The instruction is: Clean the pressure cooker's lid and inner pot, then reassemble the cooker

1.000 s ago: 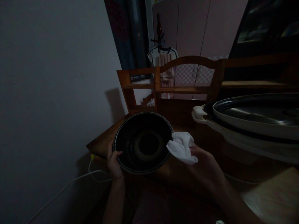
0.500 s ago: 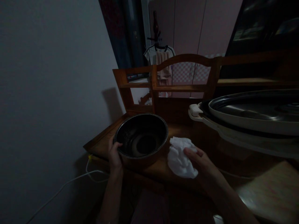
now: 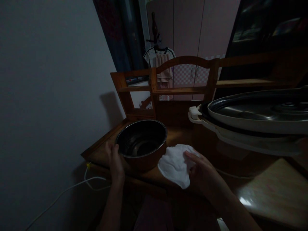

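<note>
Black pot (image 3: 142,144) stands upright near the left end of the wooden desk (image 3: 176,136), close to its front edge. Opening points up, so the interior shows from the head view. Round rim, no long axis across the mouth; the pot's own axis runs roughly vertical.

White cloth (image 3: 176,164) is the other item: crumpled, no clear long axis. Its loose part spreads left toward the pot, with one corner hanging down.

Left hand (image 3: 115,162): at the pot's left side, fingers raised and partly spread, thumb by the rim. Pot sits just right of those fingers. No firm hold visible; can't tell whether the thumb touches the rim.

Right hand (image 3: 203,166): pinched closed on the cloth's right side, thumb on top, other fingers partly hidden. Most of the cloth sticks out left past the fingertips, in front of and right of the pot. Cloth edge is just beside the pot wall in view; contact unclear.

Nearby: wide white cooker (image 3: 231,136) with a glass lid (image 3: 252,110) to the right, wooden shelf (image 3: 183,91) behind, white cable (image 3: 69,190) down at left.
</note>
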A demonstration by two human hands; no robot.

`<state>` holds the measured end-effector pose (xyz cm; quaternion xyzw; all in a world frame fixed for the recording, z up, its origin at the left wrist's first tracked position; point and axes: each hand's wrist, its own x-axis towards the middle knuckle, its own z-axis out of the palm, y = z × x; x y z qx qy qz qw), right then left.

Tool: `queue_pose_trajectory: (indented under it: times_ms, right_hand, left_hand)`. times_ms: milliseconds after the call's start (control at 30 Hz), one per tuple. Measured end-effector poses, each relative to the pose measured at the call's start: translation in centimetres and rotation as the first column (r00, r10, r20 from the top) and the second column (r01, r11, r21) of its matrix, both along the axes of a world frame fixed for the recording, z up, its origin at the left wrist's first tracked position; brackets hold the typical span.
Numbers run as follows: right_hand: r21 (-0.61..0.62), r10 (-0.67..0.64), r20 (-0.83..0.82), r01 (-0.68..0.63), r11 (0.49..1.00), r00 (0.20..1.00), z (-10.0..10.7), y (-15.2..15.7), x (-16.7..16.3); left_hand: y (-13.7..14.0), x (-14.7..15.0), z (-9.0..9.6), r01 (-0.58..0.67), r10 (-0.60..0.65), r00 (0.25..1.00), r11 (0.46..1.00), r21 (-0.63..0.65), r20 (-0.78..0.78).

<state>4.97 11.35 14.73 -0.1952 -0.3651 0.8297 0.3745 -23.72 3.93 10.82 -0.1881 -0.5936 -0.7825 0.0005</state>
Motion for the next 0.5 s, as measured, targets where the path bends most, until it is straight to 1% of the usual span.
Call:
queue_pose_trajectory:
  times_ms: [33, 67, 100, 133, 167, 200, 233, 267, 300, 333, 367, 400, 433, 467, 500]
  right_hand:
    - [-0.009, -0.01, -0.005, 0.01, 1.0, 1.0, 0.0, 0.0, 0.1]
    - [-0.018, -0.021, -0.007, 0.021, 1.0, 1.0, 0.1, 0.0, 0.2]
    - [-0.027, -0.027, -0.007, 0.027, 0.999, 1.0, 0.1, 0.0, 0.3]
    - [-0.038, -0.029, 0.0, 0.029, 0.999, 1.0, 0.1, 0.0, 0.3]
    - [-0.05, -0.029, 0.012, 0.03, 0.998, 1.0, 0.0, -0.1, 0.3]
    - [-0.064, -0.031, 0.025, 0.032, 0.997, 0.999, -0.1, -0.1, 0.3]
    - [-0.077, -0.032, 0.033, 0.035, 0.996, 0.999, -0.3, -0.1, 0.3]
    - [-0.089, -0.035, 0.036, 0.039, 0.995, 0.999, -0.5, -0.1, 0.2]
    - [-0.096, -0.038, 0.034, 0.041, 0.995, 0.999, -0.8, -0.1, 0.2]
    - [-0.09, -0.029, 0.032, 0.031, 0.995, 0.999, -1.1, -0.1, 0.1]
    - [-0.074, -0.01, 0.031, 0.012, 0.997, 0.999, -1.4, -0.1, 0.1]
    - [-0.052, 0.014, 0.033, -0.012, 0.999, 0.999, -1.6, 0.0, 0.2]
    - [-0.031, 0.038, 0.033, -0.037, 0.999, 0.999, -1.8, 0.0, 0.3]
    - [-0.01, 0.059, 0.042, -0.059, 0.998, 0.997, -1.9, 0.0, 0.4]
    - [0.016, 0.068, 0.063, -0.07, 0.997, 0.996, -1.9, 0.0, 0.6]
  left_hand:
    - [-0.7, 1.3, 0.4, -0.031, 0.032, 0.999, 0.999, 0.013, -0.02]
    - [-1.5, 2.8, 0.8, -0.096, 0.101, 0.989, 0.994, 0.054, -0.103]
    - [-2.4, 4.4, 1.3, -0.118, 0.14, 0.967, 0.987, 0.113, -0.213]
    - [-3.3, 6.0, 1.7, -0.083, 0.133, 0.939, 0.982, 0.168, -0.317]
    - [-4.2, 7.5, 2.0, 0.002, 0.07, 0.908, 0.985, 0.171, -0.413]
    - [-4.8, 8.8, 2.2, 0.147, -0.085, 0.852, 0.986, 0.08, -0.517]
    - [-5.3, 9.8, 2.3, 0.267, -0.259, 0.718, 0.96, -0.089, -0.646]
    - [-5.5, 10.6, 2.2, 0.316, -0.388, 0.562, 0.917, -0.244, -0.73]
    - [-5.4, 11.2, 2.0, 0.33, -0.476, 0.433, 0.874, -0.356, -0.766]
    - [-5.2, 11.5, 1.8, 0.325, -0.528, 0.325, 0.842, -0.431, -0.785]
    - [-4.9, 11.6, 1.5, 0.328, -0.545, 0.266, 0.827, -0.457, -0.795]
    - [-4.5, 11.7, 1.3, 0.355, -0.55, 0.247, 0.817, -0.454, -0.798]
    - [-4.1, 11.7, 1.1, 0.401, -0.554, 0.263, 0.808, -0.432, -0.79]
    - [-3.9, 11.7, 1.1, 0.448, -0.571, 0.325, 0.795, -0.409, -0.754]
    - [-3.7, 11.7, 1.1, 0.478, -0.59, 0.429, 0.791, -0.382, -0.684]
